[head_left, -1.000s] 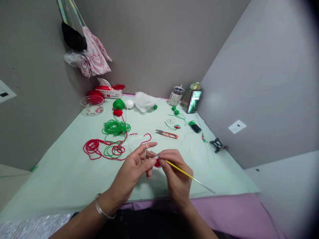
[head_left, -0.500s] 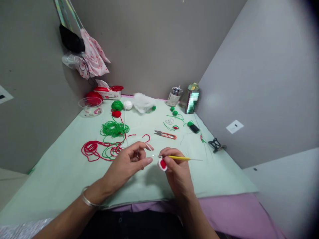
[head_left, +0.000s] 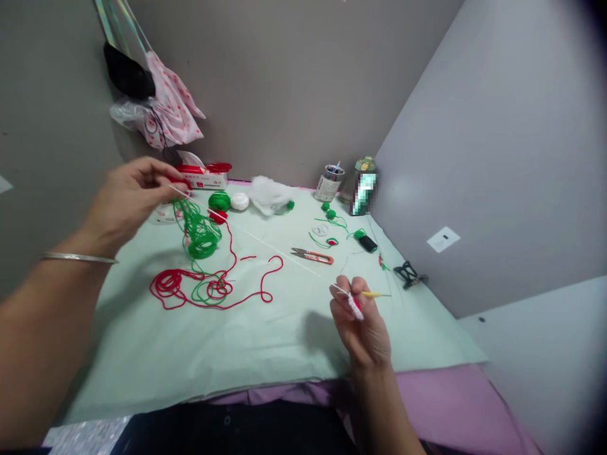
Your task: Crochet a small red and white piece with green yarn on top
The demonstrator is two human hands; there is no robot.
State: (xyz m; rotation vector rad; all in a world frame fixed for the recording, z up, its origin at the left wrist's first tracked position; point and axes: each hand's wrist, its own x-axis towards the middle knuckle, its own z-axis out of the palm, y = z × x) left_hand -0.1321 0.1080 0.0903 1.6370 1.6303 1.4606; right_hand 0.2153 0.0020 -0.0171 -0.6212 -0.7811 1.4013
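Observation:
My left hand (head_left: 137, 193), raised at the left, pinches a white yarn strand (head_left: 265, 245). The strand runs taut down to a small red-and-white crocheted piece (head_left: 353, 307). My right hand (head_left: 363, 322) is closed around that piece and a yellow-handled crochet hook (head_left: 372, 294), whose rear end sticks out to the right. Just below my left hand, a tangle of green yarn (head_left: 202, 237) hangs partly lifted off the table; what holds it up is hard to see. Red yarn (head_left: 168, 284) lies in loose loops on the cloth between the hands.
Orange-handled thread snips (head_left: 313, 256) lie mid-table. Behind are a green ball (head_left: 219, 201), a white ball (head_left: 239, 201), white stuffing (head_left: 270, 194), a tissue box (head_left: 211, 180) and a can (head_left: 329, 183). A black stand (head_left: 410, 275) is at the right edge.
My left hand has moved up and left, drawing the white yarn out straight. The green tangle has risen with it. My right hand has shifted right and turned with the crocheted piece and hook.

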